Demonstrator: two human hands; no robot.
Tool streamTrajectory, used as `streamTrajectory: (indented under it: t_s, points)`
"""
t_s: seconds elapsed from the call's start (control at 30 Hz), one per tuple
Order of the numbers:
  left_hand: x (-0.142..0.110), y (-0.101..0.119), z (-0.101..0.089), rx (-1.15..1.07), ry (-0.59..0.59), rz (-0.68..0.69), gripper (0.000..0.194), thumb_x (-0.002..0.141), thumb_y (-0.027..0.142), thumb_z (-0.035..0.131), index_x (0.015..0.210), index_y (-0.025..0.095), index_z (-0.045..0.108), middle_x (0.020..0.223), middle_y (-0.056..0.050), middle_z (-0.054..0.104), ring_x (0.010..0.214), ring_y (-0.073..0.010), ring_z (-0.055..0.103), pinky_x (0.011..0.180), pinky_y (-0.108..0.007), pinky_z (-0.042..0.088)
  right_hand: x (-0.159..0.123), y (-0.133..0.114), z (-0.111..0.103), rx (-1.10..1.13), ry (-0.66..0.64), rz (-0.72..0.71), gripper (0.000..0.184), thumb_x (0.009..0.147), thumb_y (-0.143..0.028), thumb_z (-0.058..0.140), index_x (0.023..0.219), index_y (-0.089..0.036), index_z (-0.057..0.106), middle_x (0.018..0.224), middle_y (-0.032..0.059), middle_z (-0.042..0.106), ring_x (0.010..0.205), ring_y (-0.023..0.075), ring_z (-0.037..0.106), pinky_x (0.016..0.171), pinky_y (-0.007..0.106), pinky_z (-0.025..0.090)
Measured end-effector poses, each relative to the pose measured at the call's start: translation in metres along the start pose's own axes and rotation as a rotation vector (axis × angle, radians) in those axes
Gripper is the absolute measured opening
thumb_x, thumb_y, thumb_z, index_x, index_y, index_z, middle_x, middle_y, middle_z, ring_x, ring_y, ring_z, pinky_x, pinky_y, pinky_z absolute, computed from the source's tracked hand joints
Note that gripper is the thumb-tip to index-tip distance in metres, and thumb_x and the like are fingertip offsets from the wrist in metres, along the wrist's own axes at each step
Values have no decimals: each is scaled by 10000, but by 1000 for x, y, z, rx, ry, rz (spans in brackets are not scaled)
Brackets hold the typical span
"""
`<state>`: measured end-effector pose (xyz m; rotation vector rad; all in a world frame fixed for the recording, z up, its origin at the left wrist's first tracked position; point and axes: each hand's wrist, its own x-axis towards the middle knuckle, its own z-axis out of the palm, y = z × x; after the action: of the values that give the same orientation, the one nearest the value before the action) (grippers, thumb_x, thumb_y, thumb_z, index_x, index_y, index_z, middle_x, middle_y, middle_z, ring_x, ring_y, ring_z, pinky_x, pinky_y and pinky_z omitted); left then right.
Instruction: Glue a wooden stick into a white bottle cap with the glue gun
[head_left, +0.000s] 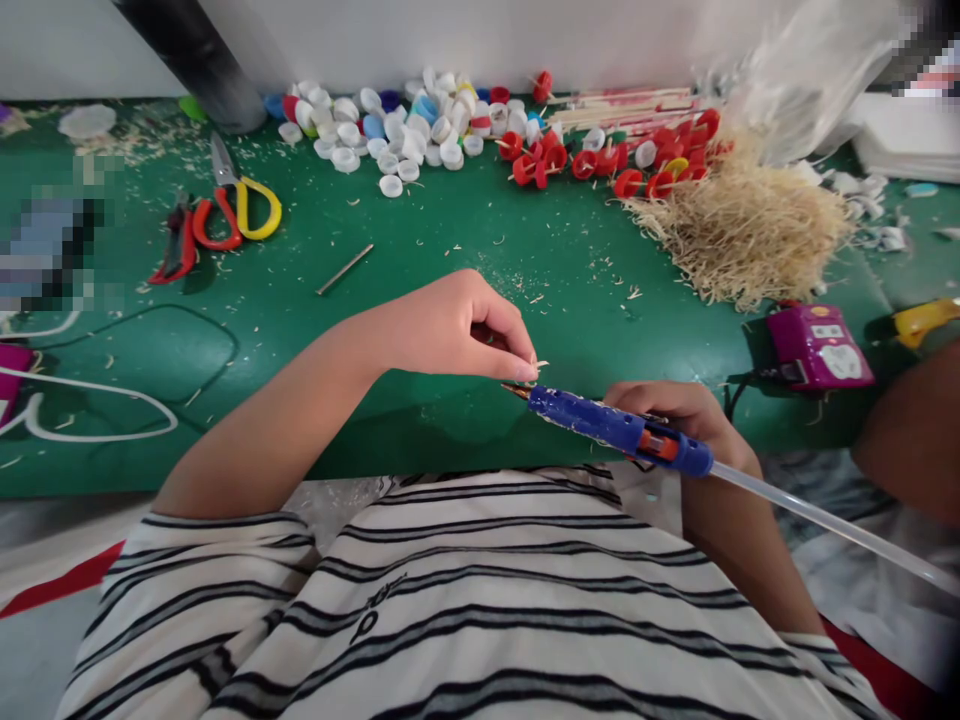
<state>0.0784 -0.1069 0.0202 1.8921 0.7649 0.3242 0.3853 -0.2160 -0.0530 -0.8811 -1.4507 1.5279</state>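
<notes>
My left hand [465,325] is closed in a pinch above the table, thumb against fingertips. A tiny pale shred [541,365] sticks out of that pinch. My right hand [701,410] grips a blue hot glue gun [585,415], its handle mostly hidden behind the body. The metal nozzle [514,390] points left and lies right by my left thumb tip; whether they touch I cannot tell. From the gun's rear a long translucent glue stick [810,515] runs down to the right.
The green table [420,220] carries white and coloured bottle caps [412,145], red caps with sticks [540,160], and a heap of pale shreds [750,230]. Scissors [232,205], red-handled pliers [176,240] and a thin rod [345,270] lie left; a purple box [819,347] stands right, near another person's arm [915,430].
</notes>
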Motion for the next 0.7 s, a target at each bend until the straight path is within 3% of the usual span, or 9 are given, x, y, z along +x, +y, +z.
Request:
streamTrajectory:
  t_s: [0.23, 0.43, 0.57, 0.7]
  points:
    - [1, -2, 0, -3, 6, 0, 118, 817, 352, 865, 821, 235, 879, 742, -23, 777, 615, -107, 629, 561, -261, 432, 1, 2, -5, -14, 48, -7, 378, 894, -672, 769, 964, -303, 803, 889, 66, 731, 747, 223, 614, 659, 368, 477]
    - [4, -2, 1, -9, 7, 4, 132, 813, 356, 866, 796, 225, 871, 731, -34, 778, 598, -107, 620, 558, -264, 418, 11, 9, -26, -51, -145, -1, 312, 837, -586, 867, 968, -305, 826, 882, 63, 765, 735, 228, 667, 634, 357, 511]
    - [5, -2, 1, -19, 28, 12, 100, 792, 323, 878, 789, 224, 868, 729, -25, 773, 598, -99, 614, 558, -255, 419, 10, 7, -21, -47, -126, 9, 442, 817, -702, 840, 930, -274, 823, 876, 73, 758, 724, 224, 655, 639, 359, 506]
    - [7, -2, 0, -32, 57, 6, 111, 780, 331, 889, 769, 226, 856, 718, -16, 767, 586, -96, 602, 567, -265, 422, 3, 2, -6, -24, 13, 10, 371, 877, -627, 796, 944, -263, 816, 880, 68, 735, 732, 210, 617, 641, 349, 467]
